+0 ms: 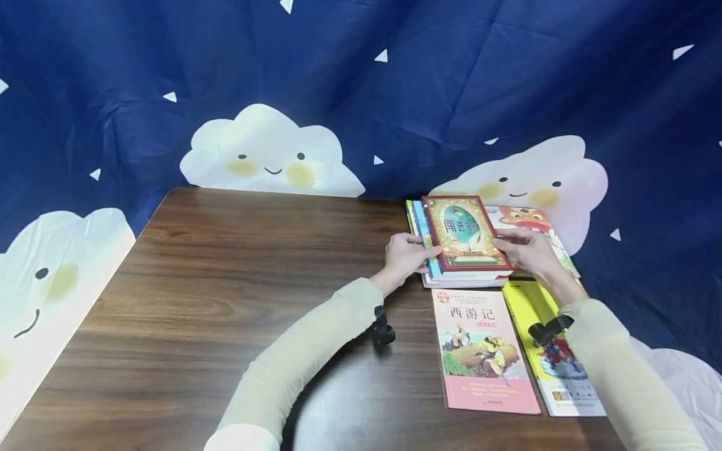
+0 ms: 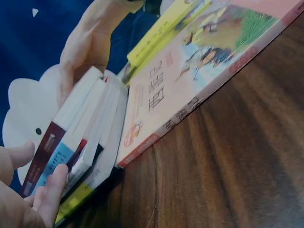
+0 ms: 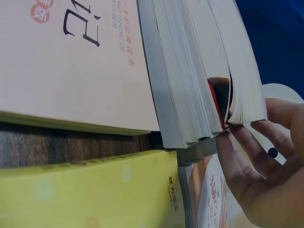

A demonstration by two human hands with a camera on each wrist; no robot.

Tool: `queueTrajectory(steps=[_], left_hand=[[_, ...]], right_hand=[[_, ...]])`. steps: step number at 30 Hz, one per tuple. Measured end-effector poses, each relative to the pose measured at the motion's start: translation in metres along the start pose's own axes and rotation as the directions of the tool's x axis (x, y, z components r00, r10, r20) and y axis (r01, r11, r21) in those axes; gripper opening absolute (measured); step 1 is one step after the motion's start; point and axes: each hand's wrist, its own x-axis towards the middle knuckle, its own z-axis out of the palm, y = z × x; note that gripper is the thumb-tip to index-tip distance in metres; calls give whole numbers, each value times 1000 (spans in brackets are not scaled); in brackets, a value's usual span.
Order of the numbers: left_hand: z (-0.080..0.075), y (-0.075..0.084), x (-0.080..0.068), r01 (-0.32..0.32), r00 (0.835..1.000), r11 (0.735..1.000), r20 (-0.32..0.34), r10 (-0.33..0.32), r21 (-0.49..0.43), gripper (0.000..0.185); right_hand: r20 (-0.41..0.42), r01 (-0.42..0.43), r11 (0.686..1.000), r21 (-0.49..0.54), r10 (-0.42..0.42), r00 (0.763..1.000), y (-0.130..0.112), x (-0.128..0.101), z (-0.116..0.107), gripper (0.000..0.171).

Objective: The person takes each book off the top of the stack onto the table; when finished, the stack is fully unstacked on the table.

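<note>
A red-bordered book with a green oval picture lies on top of a stack of books at the table's back right. My left hand holds the stack's left side, its thumb at the top book's edge and its fingers against the spines. On the opposite side my right hand grips the top book's right edge, thumb above. In the right wrist view, the fingers of that hand touch the page edges just under the top book. The undersides of the lower books are hidden.
In front of the stack lies a pink book, with a yellow book to its right, partly under my right forearm. A book with a cartoon animal lies behind my right hand. The wooden table meets a blue cloth behind.
</note>
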Motion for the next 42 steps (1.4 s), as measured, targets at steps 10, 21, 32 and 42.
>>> queueTrajectory(steps=[10, 21, 32, 42], left_hand=[[2, 8, 4, 47, 999, 995, -22, -45, 85, 52], [-13, 3, 9, 73, 990, 993, 129, -61, -94, 42], [-15, -4, 13, 71, 981, 979, 194, -34, -189, 40], [-15, -6, 9, 77, 985, 972, 169, -40, -222, 35]], right_hand=[[5, 4, 999, 53, -4, 1000, 1, 0, 2, 55], [67, -45, 998, 54, 41, 997, -5, -1, 7, 65], [53, -61, 997, 36, 59, 997, -3, 0, 4, 69], [58, -55, 995, 88, 50, 997, -2, 0, 4, 50]])
